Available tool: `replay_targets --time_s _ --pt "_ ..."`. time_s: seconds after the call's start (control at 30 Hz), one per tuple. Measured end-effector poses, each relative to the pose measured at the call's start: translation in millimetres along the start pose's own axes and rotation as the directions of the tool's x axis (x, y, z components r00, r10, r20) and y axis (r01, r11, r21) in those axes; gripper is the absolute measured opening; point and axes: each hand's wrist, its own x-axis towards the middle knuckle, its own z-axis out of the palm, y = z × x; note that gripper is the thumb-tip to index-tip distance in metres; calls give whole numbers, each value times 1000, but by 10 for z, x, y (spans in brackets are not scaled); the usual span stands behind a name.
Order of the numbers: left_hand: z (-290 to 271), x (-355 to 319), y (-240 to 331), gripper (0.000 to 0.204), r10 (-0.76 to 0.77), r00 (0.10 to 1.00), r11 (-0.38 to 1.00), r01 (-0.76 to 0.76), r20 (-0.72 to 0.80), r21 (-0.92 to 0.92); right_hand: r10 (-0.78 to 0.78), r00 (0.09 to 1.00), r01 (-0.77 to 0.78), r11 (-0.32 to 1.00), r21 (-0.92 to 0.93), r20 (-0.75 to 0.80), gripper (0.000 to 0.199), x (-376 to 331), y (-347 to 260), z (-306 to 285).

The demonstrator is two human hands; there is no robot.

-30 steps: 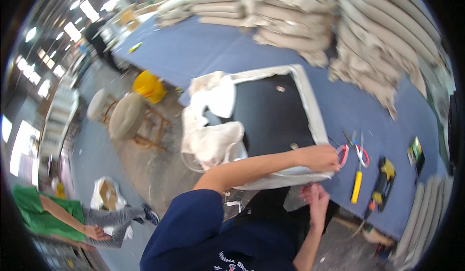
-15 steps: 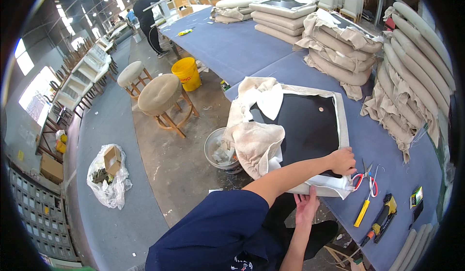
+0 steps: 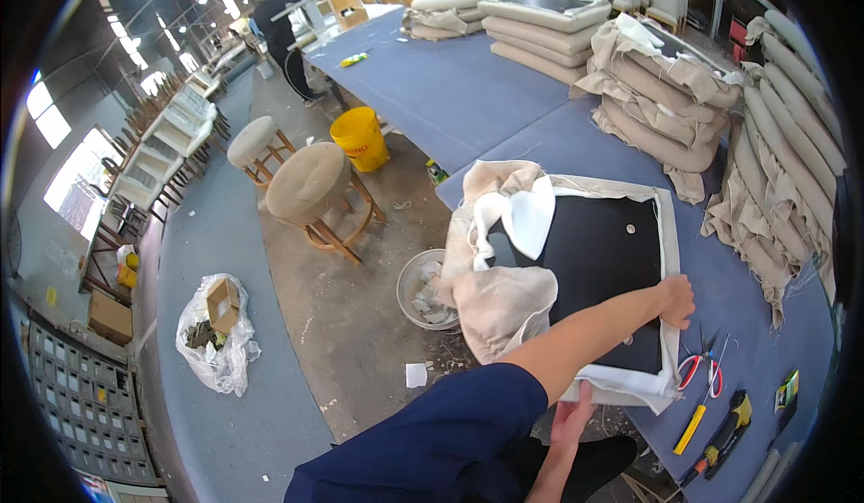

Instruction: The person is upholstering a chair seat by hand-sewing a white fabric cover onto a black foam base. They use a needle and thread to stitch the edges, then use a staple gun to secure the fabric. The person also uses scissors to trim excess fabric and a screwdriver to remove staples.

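Note:
An upholstered seat cushion [image 3: 594,278] lies underside up at the table's near edge. Its base is black, with beige fabric around the border. Loose beige cloth [image 3: 504,309] and a white lining piece [image 3: 528,220] are bunched over its left side. My left hand [image 3: 675,300] reaches across the cushion, closed with its fingers curled over the right border. At the near border, my right hand [image 3: 571,417] pinches the edge from below, thumb up; its other fingers are partly hidden. Red-handled scissors [image 3: 693,370] lie to the right of the cushion's near corner.
A yellow-handled tool [image 3: 689,429] and a yellow-black power tool [image 3: 724,435] lie at right. Stacked cushions [image 3: 666,116] stand behind on the blue table [image 3: 450,116]. A scrap bucket [image 3: 423,291], stools [image 3: 310,184] and a yellow bucket [image 3: 360,139] are on the floor at left.
My left hand has shifted from near the close corner farther up the cushion's right border. My right hand has closed on the near edge. The whole view has shifted slightly.

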Motion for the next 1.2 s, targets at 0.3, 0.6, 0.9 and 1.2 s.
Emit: replay_targets --time_s 0.3,0.6,0.9,1.2 --pt "-146 -77 -528 53 321 941 935 -333 -105 -125 119 988 -111 990 83 -94 57 -107 97 -193" --pt "-2963 -427 -1407 30 40 917 955 -152 -397 -254 -274 950 127 776 -618 -149 97 -116 -2136 1141" --pt "-3410 -1705 -1194 58 -504 619 837 180 -602 -517 -686 414 685 -198 -701 598 61 639 -4455 2693" --pt "-3371 -1679 -584 68 -597 708 707 244 -376 -664 -634 377 850 -52 -524 675 62 1155 -4474 3193"
